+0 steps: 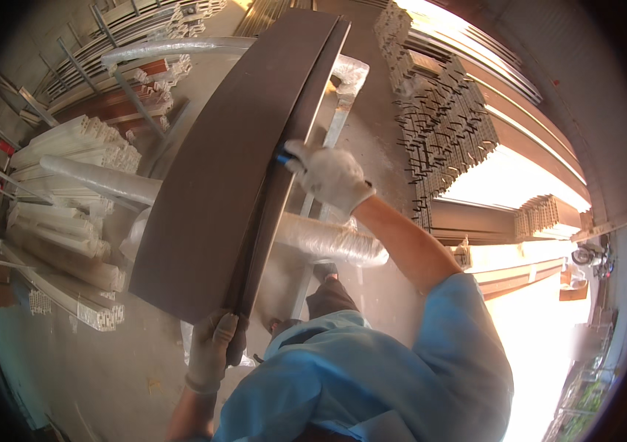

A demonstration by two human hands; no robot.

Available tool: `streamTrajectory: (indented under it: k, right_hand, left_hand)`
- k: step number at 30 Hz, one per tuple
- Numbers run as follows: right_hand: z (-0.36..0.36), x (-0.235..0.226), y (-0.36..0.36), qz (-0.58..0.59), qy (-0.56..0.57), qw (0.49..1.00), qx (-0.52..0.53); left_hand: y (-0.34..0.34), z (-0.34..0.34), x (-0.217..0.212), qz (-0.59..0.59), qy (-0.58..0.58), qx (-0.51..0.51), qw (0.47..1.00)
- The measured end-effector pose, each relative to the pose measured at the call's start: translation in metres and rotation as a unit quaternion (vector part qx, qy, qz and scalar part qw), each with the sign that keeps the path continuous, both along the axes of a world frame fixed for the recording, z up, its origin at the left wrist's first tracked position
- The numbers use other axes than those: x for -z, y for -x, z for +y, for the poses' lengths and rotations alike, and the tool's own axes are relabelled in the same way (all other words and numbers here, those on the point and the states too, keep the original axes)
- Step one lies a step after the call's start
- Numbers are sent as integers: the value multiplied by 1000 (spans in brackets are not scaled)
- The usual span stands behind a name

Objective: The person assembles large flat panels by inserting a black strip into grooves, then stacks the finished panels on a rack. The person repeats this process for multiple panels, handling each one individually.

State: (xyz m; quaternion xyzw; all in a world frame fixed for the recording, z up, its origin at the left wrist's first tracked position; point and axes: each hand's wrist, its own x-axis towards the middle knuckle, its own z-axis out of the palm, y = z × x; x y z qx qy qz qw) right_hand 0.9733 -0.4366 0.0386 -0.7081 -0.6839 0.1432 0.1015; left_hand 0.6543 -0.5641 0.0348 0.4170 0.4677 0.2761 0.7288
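A long dark brown panel (228,147) lies in front of me, slanting away toward the top. Along its right side runs a narrow dark edge strip (300,121) with a groove beside it. My right hand (328,177), in a white glove, is closed around a small blue object (282,158) and presses at this groove, about midway along. Most of the blue object is hidden by the fingers. At the near end, my gloved left hand (211,350) grips the panel's near right corner, its fingers wrapped round the edge.
Plastic-wrapped bars (328,239) of a metal stand (337,121) carry the panel. Pale profiles (77,155) lie stacked on racks at left. At right stands a tall stack of brown panels (450,118) with dark bits jutting from the ends.
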Motion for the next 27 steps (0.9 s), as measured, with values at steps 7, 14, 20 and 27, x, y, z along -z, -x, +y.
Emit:
streamTrajectory:
  k: [7,14,20,27]
  right_hand:
    - [-17,-7,-23,99,-44,991,82]
    - [28,39,-106,124,-165,973,108]
    - [56,56,-119,155,-156,970,107]
    - [56,43,-108,145,-165,973,69]
  left_hand:
    - [-13,-17,2,107,-101,-31,989]
    - [-24,-29,13,314,-317,-43,894]
    - [-22,-63,25,470,-312,-190,804]
    - [-15,-68,30,498,-278,-170,804]
